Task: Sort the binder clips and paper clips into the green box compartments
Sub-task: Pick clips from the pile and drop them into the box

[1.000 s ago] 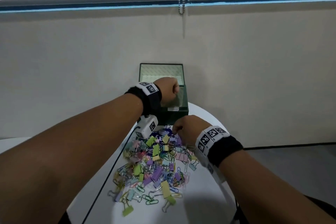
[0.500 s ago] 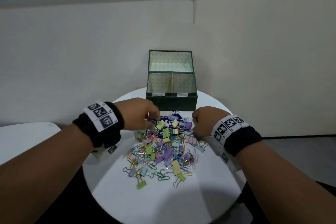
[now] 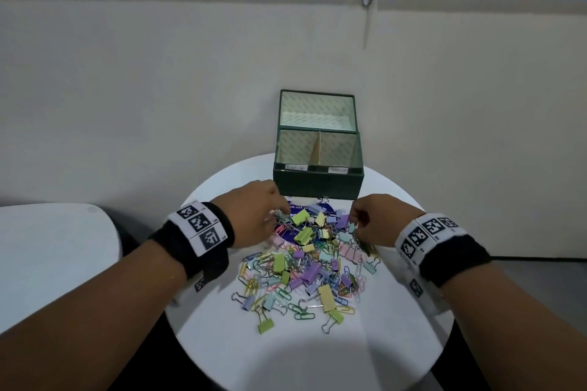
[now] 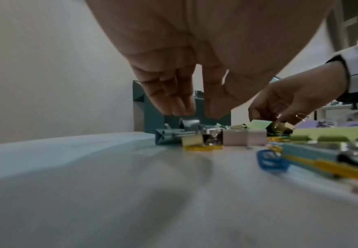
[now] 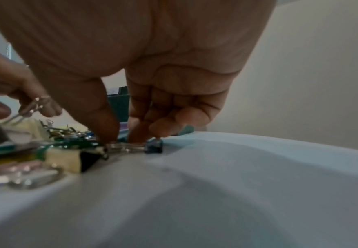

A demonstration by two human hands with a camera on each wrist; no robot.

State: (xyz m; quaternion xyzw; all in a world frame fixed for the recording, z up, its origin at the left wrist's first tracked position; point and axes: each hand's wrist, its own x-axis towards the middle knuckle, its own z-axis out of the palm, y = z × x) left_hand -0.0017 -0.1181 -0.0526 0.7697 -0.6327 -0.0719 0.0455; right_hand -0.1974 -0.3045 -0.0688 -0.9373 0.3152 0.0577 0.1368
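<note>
Both hands reach into the far edge of a heap of coloured clips on a round white table.

The left hand (image 3: pixel 254 216) has come down from the green box (image 3: pixel 318 181) since a second ago, and its fingertips (image 4: pixel 180 107) now close narrowly around a small grey-blue binder clip (image 4: pixel 186 132) at the pile's left edge. The right hand (image 3: pixel 378 222), fingers curled downward, pinches the wire handle of a small blue binder clip (image 5: pixel 153 146) against the smooth tabletop. The clips (image 3: pixel 305 267) are folded pastel metal bodies with silver wire loops, mixed with thin bent-wire paper clips. The box, a matte dark cardboard cube with a pale patterned lining, a centre divider and two white labels, stands open behind the pile, lid upright. The table (image 3: pixel 317 359) is glossy.
</note>
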